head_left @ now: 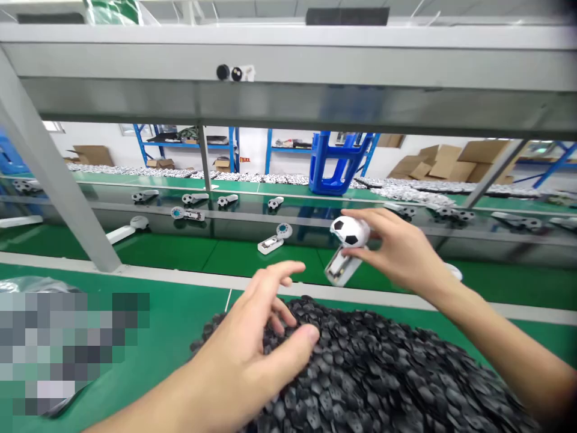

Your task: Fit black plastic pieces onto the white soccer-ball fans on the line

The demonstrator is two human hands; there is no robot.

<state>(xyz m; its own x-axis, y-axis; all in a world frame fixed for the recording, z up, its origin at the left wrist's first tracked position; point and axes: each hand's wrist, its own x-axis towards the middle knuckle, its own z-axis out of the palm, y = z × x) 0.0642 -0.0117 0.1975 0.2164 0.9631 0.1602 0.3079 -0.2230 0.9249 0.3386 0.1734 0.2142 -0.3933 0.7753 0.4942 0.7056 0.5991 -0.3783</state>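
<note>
My right hand (pixel 392 246) grips a white handheld device (pixel 342 264) by its round head, which is patterned like a football in black and white. Its handle hangs down to the left, with inner parts exposed, over the green conveyor belt. My left hand (pixel 265 337) hovers with fingers apart and nothing between them, above the left side of a big heap of small black plastic pieces (pixel 360 361). Just beyond it, a similar white device (pixel 276 238) with a blue ring in its head lies on the belt.
More football-headed devices (pixel 228 200) lie along the far lane. A metal post (pixel 67 174) rises at left beneath a grey overhead shelf (pixel 288 60). Behind stand a blue plastic stool (pixel 333 168), cardboard boxes (pixel 442 162) and rows of white parts. A clear bag (pixel 40 285) lies at left, partly blurred.
</note>
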